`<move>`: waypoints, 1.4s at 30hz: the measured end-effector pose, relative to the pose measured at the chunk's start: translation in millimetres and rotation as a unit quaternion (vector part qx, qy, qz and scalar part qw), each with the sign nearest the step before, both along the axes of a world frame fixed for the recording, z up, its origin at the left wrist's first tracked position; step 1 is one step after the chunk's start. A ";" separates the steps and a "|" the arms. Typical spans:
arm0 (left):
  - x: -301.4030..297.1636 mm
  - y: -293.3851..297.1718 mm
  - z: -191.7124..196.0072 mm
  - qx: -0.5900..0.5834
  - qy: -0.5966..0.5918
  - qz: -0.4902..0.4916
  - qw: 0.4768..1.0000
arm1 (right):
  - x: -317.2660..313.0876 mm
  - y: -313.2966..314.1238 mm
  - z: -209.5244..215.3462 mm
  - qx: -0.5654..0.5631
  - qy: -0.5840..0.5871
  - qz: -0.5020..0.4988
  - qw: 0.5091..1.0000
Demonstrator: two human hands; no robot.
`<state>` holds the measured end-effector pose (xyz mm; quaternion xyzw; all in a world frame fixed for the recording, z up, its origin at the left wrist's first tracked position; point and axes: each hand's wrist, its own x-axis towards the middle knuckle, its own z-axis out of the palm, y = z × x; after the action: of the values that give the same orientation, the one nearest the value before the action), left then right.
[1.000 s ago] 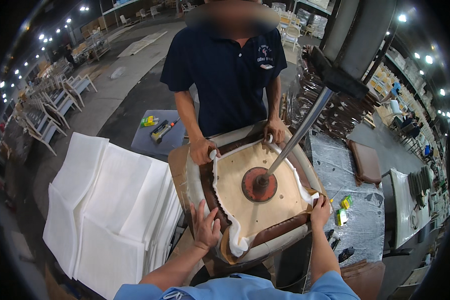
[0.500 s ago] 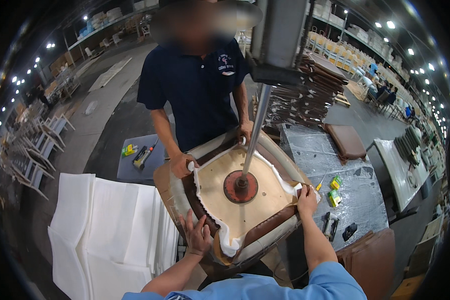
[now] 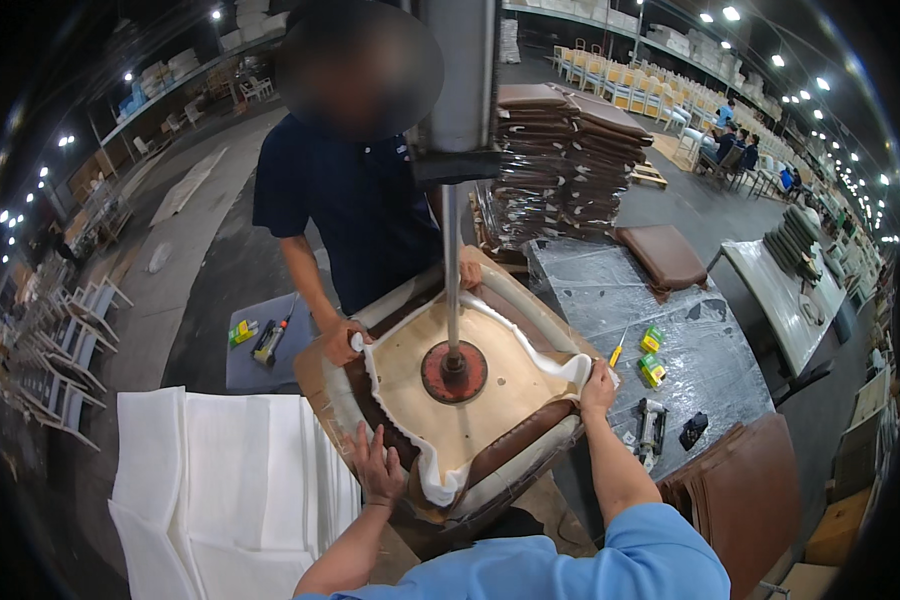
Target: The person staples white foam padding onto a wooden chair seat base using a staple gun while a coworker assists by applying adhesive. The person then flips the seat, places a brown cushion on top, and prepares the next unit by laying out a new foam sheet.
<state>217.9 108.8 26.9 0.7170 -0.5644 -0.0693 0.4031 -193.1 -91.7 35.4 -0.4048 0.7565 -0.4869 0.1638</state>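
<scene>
A chair seat lies upside down in a padded grey frame [image 3: 530, 452], its pale wooden board [image 3: 410, 400] facing up. Brown upholstery [image 3: 510, 437] and a white padding edge [image 3: 440, 486] run around the board. A red round press foot [image 3: 454, 388] on a metal rod [image 3: 452, 250] bears on its middle. My left hand [image 3: 378, 468] rests on the frame's near left side, fingers spread. At the right corner, my right hand [image 3: 598, 390] pinches the white padding edge. Across from me a co-worker's hand [image 3: 342, 342] grips the far left side, and another hand [image 3: 470, 270] the far side.
White foam sheets [image 3: 220, 470] are stacked at the left. A plastic-covered table [image 3: 710, 360] at the right holds a staple gun [image 3: 652, 430], a yellow-handled screwdriver [image 3: 617, 352] and small yellow-green boxes [image 3: 652, 370]. Brown covers [image 3: 760, 490] lie near right; wrapped brown seats [image 3: 540, 170] stand behind.
The whole view has shifted. At the right corner, more white padding now shows by my right hand, where brown upholstery showed before. My left hand stays on the frame's near left side.
</scene>
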 end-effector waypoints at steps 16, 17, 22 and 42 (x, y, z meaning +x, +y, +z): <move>-20.6 -16.3 54.6 0.155 -0.131 0.048 0.978 | -23.3 64.9 -22.0 -0.098 0.146 0.257 0.950; -44.0 -21.9 59.6 0.132 -0.113 0.003 0.985 | -35.2 72.8 -17.7 -0.105 0.155 0.278 0.942; -196.9 -30.1 67.2 0.092 -0.033 -0.235 0.967 | -104.3 114.9 -5.0 -0.062 0.092 0.332 0.937; -290.6 -12.3 6.3 0.134 -0.145 -0.259 0.945 | -578.6 203.6 13.6 0.415 0.238 -0.057 0.876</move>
<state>-72.8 96.5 33.1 0.5957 -0.7686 -0.1419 0.1851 -771.6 111.9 49.0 -0.3597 0.9270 -0.0260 0.1034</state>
